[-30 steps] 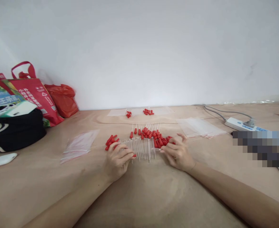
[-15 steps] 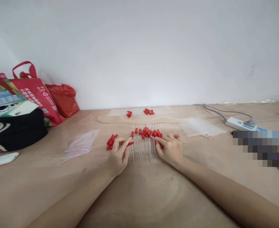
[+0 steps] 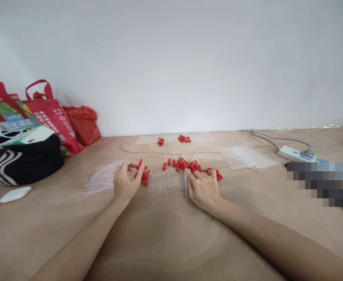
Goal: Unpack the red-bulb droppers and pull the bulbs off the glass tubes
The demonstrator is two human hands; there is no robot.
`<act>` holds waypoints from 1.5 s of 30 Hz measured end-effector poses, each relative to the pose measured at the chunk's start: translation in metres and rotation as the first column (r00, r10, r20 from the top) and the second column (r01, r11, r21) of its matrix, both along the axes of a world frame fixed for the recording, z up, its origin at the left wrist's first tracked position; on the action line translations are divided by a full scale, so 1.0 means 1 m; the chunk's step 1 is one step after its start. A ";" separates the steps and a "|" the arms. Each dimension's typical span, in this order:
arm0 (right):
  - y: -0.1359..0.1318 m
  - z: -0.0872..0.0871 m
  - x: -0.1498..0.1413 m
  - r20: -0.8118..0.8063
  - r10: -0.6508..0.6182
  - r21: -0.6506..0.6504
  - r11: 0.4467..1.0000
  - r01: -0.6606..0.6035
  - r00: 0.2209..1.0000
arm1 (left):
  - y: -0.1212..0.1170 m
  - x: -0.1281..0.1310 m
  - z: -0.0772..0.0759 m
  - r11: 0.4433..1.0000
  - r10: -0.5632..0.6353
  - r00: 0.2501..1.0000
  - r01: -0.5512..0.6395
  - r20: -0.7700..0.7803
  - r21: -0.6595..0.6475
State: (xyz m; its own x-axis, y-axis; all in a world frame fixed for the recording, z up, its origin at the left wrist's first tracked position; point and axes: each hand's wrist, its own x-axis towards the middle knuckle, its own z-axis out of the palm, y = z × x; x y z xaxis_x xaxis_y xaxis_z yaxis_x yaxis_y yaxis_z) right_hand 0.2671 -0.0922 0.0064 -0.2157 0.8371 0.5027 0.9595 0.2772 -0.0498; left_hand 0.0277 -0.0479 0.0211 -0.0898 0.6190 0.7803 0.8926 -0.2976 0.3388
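Note:
My left hand [image 3: 126, 180] pinches a red rubber dropper bulb [image 3: 140, 164] between thumb and forefinger. It is held over a small pile of loose red bulbs [image 3: 145, 180]. To the right of that pile lies a row of clear dropper tubes [image 3: 165, 183], side by side on the wooden table. My right hand [image 3: 203, 189] is at the row's right end, fingers apart, with the forefinger touching the tubes; its thumb is mostly hidden. Behind the row are droppers with red bulbs fitted [image 3: 181, 162], and more red bulbs [image 3: 216, 174] lie beyond my right fingers.
Clear zip bags lie at left [image 3: 99, 179] and right [image 3: 247, 157]. Bagged droppers [image 3: 170, 138] are near the wall. A power strip [image 3: 298, 153] sits at right. At left are a black bag [image 3: 34, 162], shopping bags [image 3: 54, 121] and a white case [image 3: 15, 194].
My left hand has moved left from the tube row to the bulb pile, carrying the red bulb. My right hand, earlier holding a dropper tube, has settled at the row's right end.

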 end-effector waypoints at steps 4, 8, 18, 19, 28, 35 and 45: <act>0.001 -0.003 0.001 -0.040 0.003 0.034 0.999 -0.002 0.999 | 0.011 -0.015 -0.006 0.994 0.053 0.997 -0.047 0.063 -0.095; 0.005 -0.009 0.002 -0.045 0.042 0.110 0.993 -0.037 0.998 | 0.019 -0.020 -0.013 0.978 0.062 0.993 -0.040 0.103 -0.206; 0.005 -0.010 0.001 -0.035 0.170 0.066 0.984 -0.168 0.985 | 0.021 -0.020 -0.013 0.967 -0.004 0.990 0.040 0.142 -0.252; 0.005 -0.010 0.002 -0.048 0.180 0.060 0.982 -0.177 0.982 | 0.021 -0.021 -0.013 0.970 -0.002 0.988 0.039 0.153 -0.241; -0.005 -0.007 0.035 -0.105 0.510 0.016 0.860 -0.511 0.854 | 0.010 -0.010 -0.005 0.998 -0.003 0.999 0.000 -0.048 -0.061; -0.005 -0.008 0.033 -0.089 0.511 -0.008 0.858 -0.513 0.855 | 0.019 0.048 0.010 0.948 -0.237 0.923 0.151 -0.302 -0.280; 0.015 -0.009 0.028 -0.020 0.358 0.008 0.934 -0.358 0.934 | 0.056 0.117 0.018 0.809 -0.356 0.889 0.139 -0.289 -0.571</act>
State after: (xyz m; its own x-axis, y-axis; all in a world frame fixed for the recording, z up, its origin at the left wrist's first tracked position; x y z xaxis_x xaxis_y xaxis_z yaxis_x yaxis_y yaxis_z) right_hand 0.2950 -0.0770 -0.0030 -0.4903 0.7045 0.5131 0.7956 0.6022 -0.0665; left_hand 0.1446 0.0078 0.0390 0.3466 0.8975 0.2727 0.9000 -0.4001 0.1728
